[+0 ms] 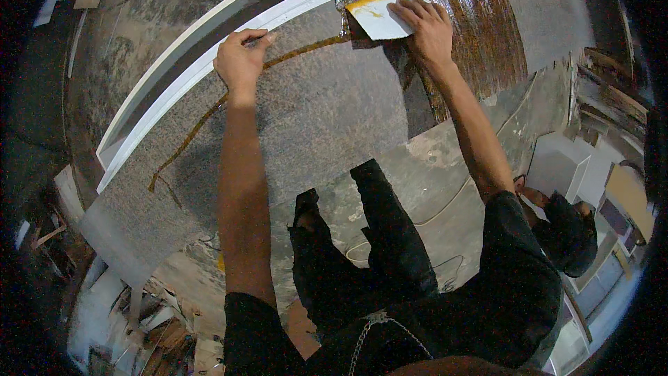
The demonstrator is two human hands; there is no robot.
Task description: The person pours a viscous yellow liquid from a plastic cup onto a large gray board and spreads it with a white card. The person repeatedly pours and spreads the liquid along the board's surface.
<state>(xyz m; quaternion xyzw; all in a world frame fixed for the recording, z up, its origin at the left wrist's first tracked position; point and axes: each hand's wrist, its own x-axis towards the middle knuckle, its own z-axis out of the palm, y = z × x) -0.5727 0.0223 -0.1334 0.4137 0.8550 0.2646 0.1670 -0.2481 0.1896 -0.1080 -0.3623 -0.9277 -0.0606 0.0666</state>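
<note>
My right hand (pixel 426 26) grips a white flat spreader (pixel 379 19), its far edge smeared with yellow-brown glue. The spreader's edge rests on a grey speckled sheet (pixel 313 111), at the left border of a glossy brown coat of glue (pixel 483 24). From there a thin line of glue (pixel 188 143) runs left across the sheet, partly hidden under my left arm. My left hand (pixel 242 63) is over the sheet beside its white far edge (pixel 163 101), fingers curled toward the thumb. Whatever lies between those fingers, if anything, is too small to tell.
A white-edged frame (pixel 156 73) runs along the sheet's far side. Scrap pieces (pixel 167 338) lie at lower left. On the right, another person in dark clothing (pixel 567 233) is near white panels (pixel 557 160). A thin cable (pixel 445 202) trails over the stained floor (pixel 456 160).
</note>
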